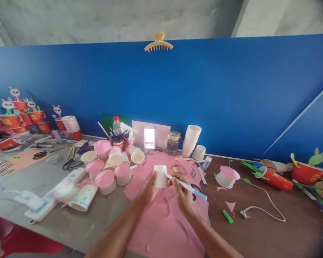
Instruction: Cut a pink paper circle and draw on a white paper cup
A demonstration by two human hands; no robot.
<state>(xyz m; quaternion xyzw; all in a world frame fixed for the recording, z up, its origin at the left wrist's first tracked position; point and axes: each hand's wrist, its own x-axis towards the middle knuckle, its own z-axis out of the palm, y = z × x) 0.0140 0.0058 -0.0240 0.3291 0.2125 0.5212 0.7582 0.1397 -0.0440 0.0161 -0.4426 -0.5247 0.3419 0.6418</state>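
Note:
A small white paper cup (pixel 160 177) is held by my left hand (pixel 149 188), its fingers closed on the cup's left side. My right hand (pixel 181 190) grips a white and light-blue marker pen (pixel 191 188), and the pen's tip meets or nearly meets the cup's upper right side. Beneath both hands lies cut pink paper (pixel 167 224). Black-handled scissors (pixel 196 191) rest just right of my right hand, partly hidden by it. Whether there is a mark on the cup is too small to tell.
Several paper cups with pink paper tops (pixel 105 179) crowd the left, beside a white power strip (pixel 56 197). Behind stand a glass jar (pixel 173 142) and a cup stack (pixel 191 139). On the right are a pink-topped cup (pixel 227 176), a white cable (pixel 271 200) and red cups (pixel 308 173).

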